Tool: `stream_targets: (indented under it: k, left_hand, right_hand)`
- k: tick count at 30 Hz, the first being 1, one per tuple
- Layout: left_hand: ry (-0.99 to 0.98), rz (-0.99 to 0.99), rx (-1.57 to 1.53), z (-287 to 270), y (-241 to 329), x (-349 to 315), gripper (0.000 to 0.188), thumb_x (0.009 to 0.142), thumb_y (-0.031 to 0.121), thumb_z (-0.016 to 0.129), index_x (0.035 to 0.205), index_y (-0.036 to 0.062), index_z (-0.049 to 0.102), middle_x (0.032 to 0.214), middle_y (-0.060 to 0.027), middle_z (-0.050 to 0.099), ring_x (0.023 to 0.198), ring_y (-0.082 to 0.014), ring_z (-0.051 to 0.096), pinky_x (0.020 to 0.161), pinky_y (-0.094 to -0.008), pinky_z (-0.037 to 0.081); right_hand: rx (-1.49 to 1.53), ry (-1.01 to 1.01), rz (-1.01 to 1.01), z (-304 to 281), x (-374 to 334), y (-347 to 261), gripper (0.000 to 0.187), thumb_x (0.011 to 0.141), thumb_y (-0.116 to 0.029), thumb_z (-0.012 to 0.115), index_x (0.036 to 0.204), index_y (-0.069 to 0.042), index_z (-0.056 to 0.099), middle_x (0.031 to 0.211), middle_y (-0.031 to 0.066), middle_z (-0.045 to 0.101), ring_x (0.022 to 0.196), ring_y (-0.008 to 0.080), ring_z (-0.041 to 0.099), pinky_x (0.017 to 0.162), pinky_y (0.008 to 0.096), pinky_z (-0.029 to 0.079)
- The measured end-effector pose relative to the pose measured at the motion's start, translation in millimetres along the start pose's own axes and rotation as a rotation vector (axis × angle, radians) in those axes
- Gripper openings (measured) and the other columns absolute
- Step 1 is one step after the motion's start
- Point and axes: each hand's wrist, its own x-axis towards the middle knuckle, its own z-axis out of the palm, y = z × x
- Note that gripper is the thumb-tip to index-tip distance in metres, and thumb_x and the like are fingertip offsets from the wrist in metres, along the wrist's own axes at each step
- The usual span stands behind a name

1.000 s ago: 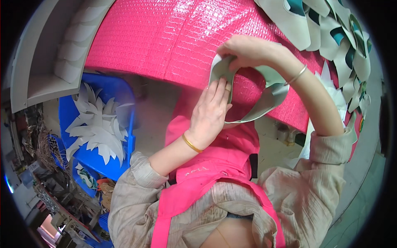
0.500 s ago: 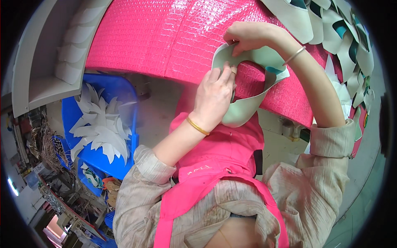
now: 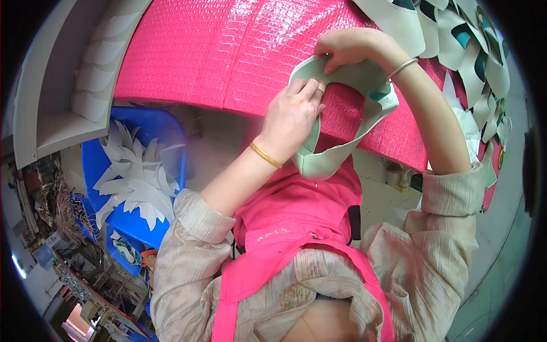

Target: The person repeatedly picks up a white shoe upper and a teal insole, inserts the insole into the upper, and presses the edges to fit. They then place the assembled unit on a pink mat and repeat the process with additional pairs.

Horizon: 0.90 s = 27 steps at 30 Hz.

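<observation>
A pale green shoe upper (image 3: 330,163), bent into an open loop, rests over the near edge of the pink-covered table. Its teal lining (image 3: 376,96) shows at the right side. My left hand (image 3: 293,111) is closed on the loop's left wall, fingers curled over the edge into the inside. At the far rim, my right hand (image 3: 345,47) pinches the upper, with its thumb inside and its other fingers outside. Through the loop's opening the pink table cover shows. My left fingertips are partly hidden.
Several similar pale uppers (image 3: 467,51) are piled at the table's (image 3: 188,62) far right. White cut pieces (image 3: 139,182) fill a blue bin (image 3: 162,117) at the left. A grey shelf (image 3: 68,137) holding stacked pale pieces (image 3: 94,80) stands at the far left.
My left hand has shifted slightly down and left, its fingers curling more over the upper's left wall. The near end of the upper has moved a little left and down.
</observation>
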Motion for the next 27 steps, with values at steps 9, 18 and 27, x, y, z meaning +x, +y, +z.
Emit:
stream_targets:
  k: [9,18,27]
  left_hand:
    - [0.118,0.066,0.019,15.9,-3.8,12.5,0.034,0.075,0.016,0.061,0.106,0.0014,0.056,0.107,-0.0079,0.053,0.096,-0.0231,0.051,0.081,-0.032,0.045]
    - [0.052,0.078,0.211,16.2,7.8,24.3,0.037,0.076,0.022,0.061,0.105,-0.0007,0.056,0.103,-0.0109,0.052,0.09,-0.0242,0.05,0.082,-0.0344,0.042]
    - [-0.774,0.53,-0.603,-54.1,10.8,-2.1,0.015,0.075,0.021,0.062,0.074,0.0074,0.057,0.076,-0.0083,0.057,0.078,-0.0277,0.057,0.076,-0.0401,0.044]
  right_hand:
    - [0.099,0.034,0.137,3.2,-11.8,13.2,0.042,0.065,-0.025,0.071,0.097,0.001,0.06,0.084,0.0167,0.063,0.078,0.0282,0.061,0.068,0.0365,0.047]
    - [0.278,0.057,0.268,-4.3,-25.2,19.1,0.047,0.07,-0.03,0.068,0.106,-0.002,0.058,0.094,0.0121,0.063,0.086,0.021,0.06,0.074,0.0323,0.046]
    - [0.619,0.514,0.154,60.2,-78.3,-26.2,0.05,0.072,-0.015,0.063,0.119,-0.001,0.05,0.091,0.0084,0.056,0.083,0.0134,0.052,0.075,0.0262,0.043]
